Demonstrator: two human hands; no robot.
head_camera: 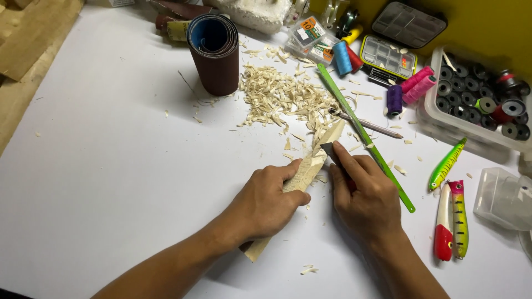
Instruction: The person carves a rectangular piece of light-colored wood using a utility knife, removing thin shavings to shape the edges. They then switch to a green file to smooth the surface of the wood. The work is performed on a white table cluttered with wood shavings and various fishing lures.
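Nearest the camera, my two forearms enter from the lower edge onto the white tabletop. My left hand has its grip clenched around the middle of a pale wooden blank, which lies slanted on the tabletop: the square butt end shows below my wrist, and the carved, tapered end points up and to the right. My right hand grips a small dark blade, forefinger laid along its back, the edge set against the tapered part of the blank.

Just beyond the blank's tip lies a pile of wood shavings. A green ruler runs diagonally past my right hand, close beside it, and a pencil crosses under it.

Further back stands a roll of sandpaper, upright. To the right lie three painted fishing lures, thread spools in pink, purple and blue, a clear bin of bobbins and a small compartment box.
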